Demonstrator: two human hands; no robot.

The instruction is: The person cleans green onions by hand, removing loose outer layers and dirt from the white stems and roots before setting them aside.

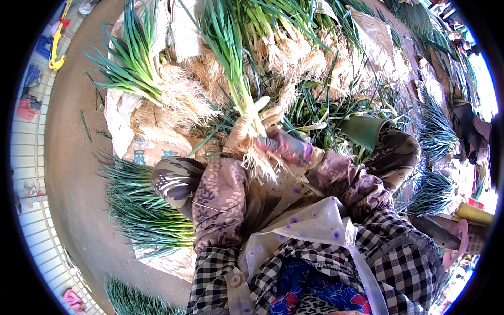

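A bunch of green onions (241,88) stands up in front of me, leaves pointing away and pale roots (262,163) hanging toward my lap. My left hand (236,136), in a tan glove, grips its white lower stems from the left. From the right, my right hand (285,145), in a glove with a red and blue patterned part, closes around the same stems. Some fingers of both hands are hidden by stems and roots. Just left of my hands, a rooted bunch of green onions (143,75) lies on other bunches.
More rooted bunches (291,51) are piled beyond my hands. Loose leaves (315,104) litter the ground near a green container (362,132) by my right knee. Leafy bunches (153,201) lie beside my left knee. Printed sacking (157,151) and a yellow strap with a hook (57,51) are at left.
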